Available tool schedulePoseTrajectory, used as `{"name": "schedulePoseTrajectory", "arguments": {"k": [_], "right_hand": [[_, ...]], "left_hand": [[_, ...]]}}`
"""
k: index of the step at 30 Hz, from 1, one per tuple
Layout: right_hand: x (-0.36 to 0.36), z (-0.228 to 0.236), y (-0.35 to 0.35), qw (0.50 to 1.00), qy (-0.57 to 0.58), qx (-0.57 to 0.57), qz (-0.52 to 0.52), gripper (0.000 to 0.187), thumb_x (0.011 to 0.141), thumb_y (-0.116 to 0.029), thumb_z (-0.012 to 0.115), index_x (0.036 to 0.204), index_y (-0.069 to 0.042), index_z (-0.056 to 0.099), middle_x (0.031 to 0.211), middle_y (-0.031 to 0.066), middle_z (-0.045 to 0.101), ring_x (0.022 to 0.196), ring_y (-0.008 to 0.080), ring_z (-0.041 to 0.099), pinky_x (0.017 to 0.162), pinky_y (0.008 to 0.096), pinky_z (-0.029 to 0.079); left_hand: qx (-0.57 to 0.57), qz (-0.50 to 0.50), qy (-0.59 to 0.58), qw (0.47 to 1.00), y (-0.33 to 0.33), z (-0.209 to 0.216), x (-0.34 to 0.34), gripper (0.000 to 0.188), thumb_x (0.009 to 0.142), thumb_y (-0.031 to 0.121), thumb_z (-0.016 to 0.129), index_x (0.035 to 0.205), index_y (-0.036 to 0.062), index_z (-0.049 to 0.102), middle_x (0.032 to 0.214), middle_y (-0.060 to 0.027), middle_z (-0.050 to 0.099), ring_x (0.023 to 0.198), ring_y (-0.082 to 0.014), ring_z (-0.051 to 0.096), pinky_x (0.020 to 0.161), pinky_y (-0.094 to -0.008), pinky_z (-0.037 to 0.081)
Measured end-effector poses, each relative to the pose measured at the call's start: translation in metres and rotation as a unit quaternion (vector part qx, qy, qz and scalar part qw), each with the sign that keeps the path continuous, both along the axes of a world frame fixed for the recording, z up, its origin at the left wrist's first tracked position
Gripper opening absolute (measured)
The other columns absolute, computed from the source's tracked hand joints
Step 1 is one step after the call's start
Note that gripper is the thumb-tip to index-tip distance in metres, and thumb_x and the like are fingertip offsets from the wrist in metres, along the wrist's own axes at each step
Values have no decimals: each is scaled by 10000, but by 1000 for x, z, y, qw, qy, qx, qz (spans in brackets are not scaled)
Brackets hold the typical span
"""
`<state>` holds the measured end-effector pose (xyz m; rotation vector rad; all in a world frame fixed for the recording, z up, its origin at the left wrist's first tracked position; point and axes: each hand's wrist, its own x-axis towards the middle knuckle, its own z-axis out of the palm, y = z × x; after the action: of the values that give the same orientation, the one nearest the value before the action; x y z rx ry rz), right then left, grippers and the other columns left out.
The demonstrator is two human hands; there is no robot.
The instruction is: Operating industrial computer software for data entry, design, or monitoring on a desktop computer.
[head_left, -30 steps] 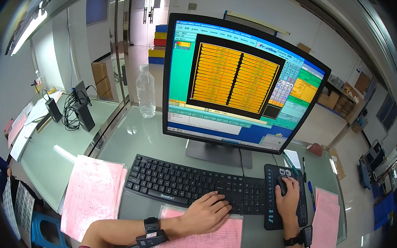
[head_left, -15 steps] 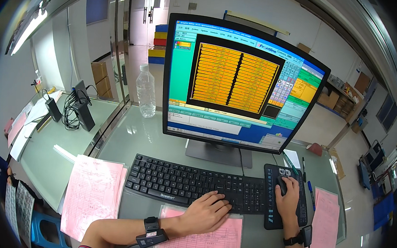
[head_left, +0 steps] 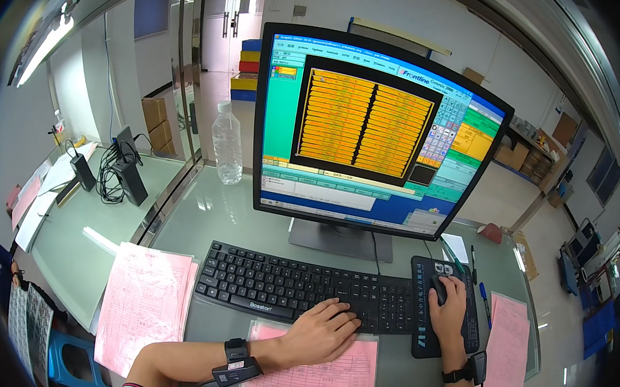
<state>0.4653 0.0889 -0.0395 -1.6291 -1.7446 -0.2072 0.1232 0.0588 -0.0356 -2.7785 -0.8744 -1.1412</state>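
Note:
My left hand [head_left: 322,331] lies palm down with its fingers stretched over the lower edge of the black keyboard [head_left: 261,280], near the arrow keys. Its wrist is above a pink printed form [head_left: 311,380] in a clear sleeve. Over on the right, my right hand [head_left: 449,307] is wrapped round a dark computer mouse [head_left: 440,289], mostly covered by the fingers. The mouse sits on a black mouse pad [head_left: 426,338]. Behind the keyboard stands a monitor [head_left: 260,118] showing a dark panel with two columns of orange strips on a green and blue screen.
Pink forms [head_left: 145,304] lie left of the keyboard, with more pink sheets [head_left: 506,344] at the right edge. A clear plastic bottle [head_left: 228,144] stands left of the monitor. Pens [head_left: 486,303] rest beside the mouse pad. Black adapters with cables [head_left: 131,181] sit on the left-hand table.

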Motion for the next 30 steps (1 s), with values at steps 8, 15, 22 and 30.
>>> {"name": "schedulePoseTrajectory", "arguments": {"k": [8, 15, 22, 30], "right_hand": [[1, -2, 0, 1000, -3, 18, -16, 373, 929, -130, 739, 1271, 11, 683, 1319, 248, 614, 1224, 444, 598, 1065, 489, 481], [-1, 0, 0, 1000, -1, 11, 5, 366, 929, -134, 743, 1259, 17, 690, 1317, 247, 618, 1220, 441, 604, 1061, 485, 489], [-2, 1, -2, 1000, -6, 16, -11, 386, 894, -126, 757, 1253, 4, 698, 1309, 232, 619, 1210, 434, 607, 1054, 480, 497], [-1, -6, 4, 1000, -10, 18, -19, 412, 881, -139, 768, 1271, -34, 691, 1314, 221, 615, 1205, 435, 602, 1047, 486, 505]], "left_hand": [[1, -3, 0, 1000, 0, -1, 0, 295, 951, 243, 741, 1152, 26, 750, 1156, -97, 743, 1163, -278, 674, 1111, -434, 498], [-9, -13, -2, 1000, 0, -2, 1, 299, 965, 243, 729, 1171, 26, 743, 1179, -104, 738, 1174, -279, 672, 1114, -433, 497], [-22, -57, -12, 998, 0, 2, 3, 308, 973, 251, 730, 1184, 27, 742, 1208, -113, 730, 1157, -276, 678, 1088, -422, 508], [-21, -84, 2, 996, 1, 7, -2, 299, 964, 248, 741, 1180, 40, 744, 1199, -105, 734, 1137, -280, 687, 1060, -416, 524]]}}
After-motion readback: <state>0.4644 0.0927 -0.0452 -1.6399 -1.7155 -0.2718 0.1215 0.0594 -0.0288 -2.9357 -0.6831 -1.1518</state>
